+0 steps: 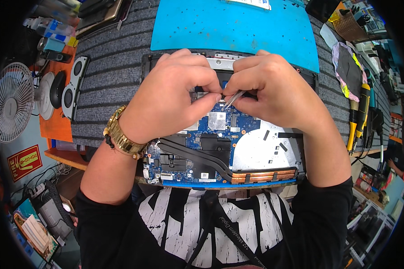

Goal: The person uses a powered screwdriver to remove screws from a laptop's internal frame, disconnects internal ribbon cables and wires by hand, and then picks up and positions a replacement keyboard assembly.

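Observation:
An opened laptop base with a blue circuit board (246, 122) lies in front of me, its copper heatsink (265, 176) and black heat pipes along the near edge. My right hand (267, 85) is closed around metal tweezers (234, 98), whose tips point down toward the board. Close beside it, my left hand (177, 92) has thumb and index finger pinched together over the board's far part. Whatever sits in that pinch is too small or hidden to make out. A gold watch (123, 134) circles my left wrist.
Beyond the laptop lies a blue mat (233, 29) on the grey striped cloth (107, 80). Yellow-and-black screwdrivers (362, 110) lie at the right. A white fan (12, 102) and a silver twin-ring part (72, 87) are at the left.

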